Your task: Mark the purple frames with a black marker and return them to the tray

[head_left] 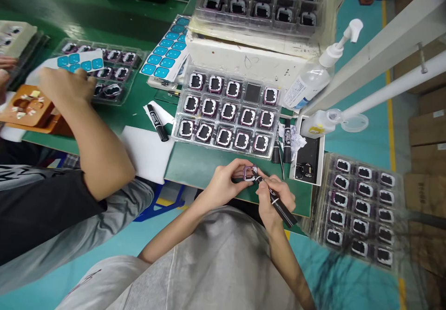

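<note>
Between the fingertips of my left hand (228,180) is a small purple and white square frame part (248,172), held just over the table's front edge. My right hand (277,201) grips a black marker pen (283,211), its tip at the part's inner edge; I cannot tell whether it touches. Just beyond my hands lies a clear plastic tray (223,148) with similar frame parts in its pockets. One pocket (252,93) in its back row has no part in it.
Right of the tray lie more markers (287,140), tweezers, a white box (321,161) and a pump bottle (310,80). Another filled tray (358,208) stands at far right. On the left a co-worker's arm (94,133) reaches over blue stickers (80,61). A capped marker (157,123) lies near white paper.
</note>
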The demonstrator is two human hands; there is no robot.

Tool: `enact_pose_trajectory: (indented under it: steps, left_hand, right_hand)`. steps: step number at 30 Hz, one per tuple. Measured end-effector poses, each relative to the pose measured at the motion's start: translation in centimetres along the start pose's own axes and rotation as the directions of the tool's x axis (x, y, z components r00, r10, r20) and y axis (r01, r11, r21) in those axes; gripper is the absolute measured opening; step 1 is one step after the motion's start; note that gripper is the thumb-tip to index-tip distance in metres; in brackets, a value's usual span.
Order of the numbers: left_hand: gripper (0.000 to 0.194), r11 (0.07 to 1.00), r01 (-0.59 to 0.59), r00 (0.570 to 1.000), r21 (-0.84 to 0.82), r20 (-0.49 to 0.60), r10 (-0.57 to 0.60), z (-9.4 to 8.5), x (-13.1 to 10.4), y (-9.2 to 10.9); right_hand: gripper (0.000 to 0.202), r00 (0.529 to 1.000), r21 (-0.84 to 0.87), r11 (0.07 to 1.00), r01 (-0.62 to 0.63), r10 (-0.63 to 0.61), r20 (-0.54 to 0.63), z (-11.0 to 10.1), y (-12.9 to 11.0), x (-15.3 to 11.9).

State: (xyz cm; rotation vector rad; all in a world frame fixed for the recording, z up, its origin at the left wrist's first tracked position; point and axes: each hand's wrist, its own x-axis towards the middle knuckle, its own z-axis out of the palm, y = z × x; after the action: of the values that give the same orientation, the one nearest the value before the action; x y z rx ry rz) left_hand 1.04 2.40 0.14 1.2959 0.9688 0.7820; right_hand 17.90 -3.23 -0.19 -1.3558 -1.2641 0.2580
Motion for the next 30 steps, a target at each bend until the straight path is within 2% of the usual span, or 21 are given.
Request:
enact_pose_trajectory:
  steps: [8, 12, 17, 23, 25, 27, 28, 30]
  left_hand:
    - [0.055, 0.985, 0.082, 0.996, -0.151, 0.036, -0.078, -0.2, 0.3, 0.5]
    - [0.053, 0.988, 0.064, 0.997, -0.137, 0.039, -0.059, -0.4, 0.3, 0.5]
    - [0.043, 0.993, 0.044, 0.999, -0.107, 0.033, -0.041, -0.4, 0.3, 0.5]
    - [0.044, 0.995, 0.031, 0.999, -0.094, 0.023, -0.029, -0.1, 0.2, 0.2]
    - [0.047, 0.998, -0.032, 0.999, -0.046, 0.014, 0.033, -0.5, 0.2, 0.5]
    - [0.048, 0.981, -0.165, 0.986, 0.105, -0.015, 0.167, -1.4, 0.7, 1.4]
    - [0.047, 0.946, -0.244, 0.966, 0.214, -0.034, 0.256, -2.0, 1.2, 2.2]
    - [0.045, 0.818, -0.364, 0.9, 0.446, -0.058, 0.432, -3.4, 2.9, 4.2]
  right_hand:
    - [0.016, 1.0, 0.131, 0.991, -0.002, 0.004, -0.013, -0.1, 0.9, -0.7]
    - [0.025, 1.0, 0.192, 0.981, 0.011, -0.013, 0.011, -0.1, 1.0, -1.0]
    - [0.016, 0.999, 0.098, 0.994, 0.047, -0.048, 0.012, 0.1, 0.6, -0.6]
    - [0.018, 1.0, 0.164, 0.986, 0.027, -0.028, 0.001, 0.0, 1.0, -1.2]
    - [0.017, 0.998, 0.184, 0.983, -0.016, 0.027, -0.059, -0.2, 1.2, -1.8]
    - [0.009, 0.982, 0.15, 0.985, -0.087, 0.111, -0.155, -0.5, 1.3, -2.3]
    - [0.005, 0.971, 0.113, 0.986, -0.123, 0.142, -0.19, -0.6, 1.3, -2.4]
    - [0.01, 0.965, 0.081, 0.987, -0.138, 0.152, -0.215, -0.8, 1.3, -2.5]
